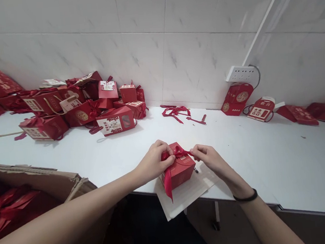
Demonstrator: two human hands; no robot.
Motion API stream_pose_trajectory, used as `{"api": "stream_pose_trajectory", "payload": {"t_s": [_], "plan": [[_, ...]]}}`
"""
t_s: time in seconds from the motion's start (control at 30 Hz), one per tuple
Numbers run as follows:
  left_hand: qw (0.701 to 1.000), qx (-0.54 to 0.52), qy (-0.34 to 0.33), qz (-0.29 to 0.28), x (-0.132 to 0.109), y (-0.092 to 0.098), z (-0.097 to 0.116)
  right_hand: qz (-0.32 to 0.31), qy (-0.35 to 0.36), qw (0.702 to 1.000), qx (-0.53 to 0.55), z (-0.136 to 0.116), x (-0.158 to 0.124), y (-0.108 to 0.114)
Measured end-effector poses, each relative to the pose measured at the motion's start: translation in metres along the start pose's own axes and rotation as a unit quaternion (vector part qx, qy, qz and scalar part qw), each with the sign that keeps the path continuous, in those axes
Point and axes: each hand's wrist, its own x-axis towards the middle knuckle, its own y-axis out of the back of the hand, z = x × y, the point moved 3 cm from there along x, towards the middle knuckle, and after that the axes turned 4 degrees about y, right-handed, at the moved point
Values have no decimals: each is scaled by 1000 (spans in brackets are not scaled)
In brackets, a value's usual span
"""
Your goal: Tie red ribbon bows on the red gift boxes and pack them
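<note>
A small red gift box (182, 175) sits near the front edge of the table, on top of a pale sheet of paper or card (184, 200). Across its lid runs a red ribbon (168, 184) tied in a bow, one tail hanging down the front left side. My left hand (161, 156) pinches the ribbon at the left of the knot. On the right, my right hand (206, 156) grips the other side of the ribbon between thumb and fingers, just off the box. A black band circles my right wrist.
Several red gift boxes (116, 122) are heaped at the back left. Loose ribbon pieces (175, 111) lie behind the box. A power strip (242, 74) rests against the wall above more red boxes (236, 99). A cardboard carton (70, 180) holding ribboned boxes stands at the front left.
</note>
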Motion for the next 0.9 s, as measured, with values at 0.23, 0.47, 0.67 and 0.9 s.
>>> {"api": "stream_pose_trajectory", "payload": {"t_s": [0.23,0.47,0.67,0.9], "plan": [[1000,-1,-4,-10,3,-1,0,-1,-19,999,35,-23,-47,-13],[1000,0,-9,-21,3,-4,2,25,-5,999,24,-20,-70,-41],[999,-13,-13,-27,3,-4,2,41,53,987,-144,-29,-58,-2],[999,0,-28,-31,0,-1,3,26,366,876,-313,-57,-17,20]]}}
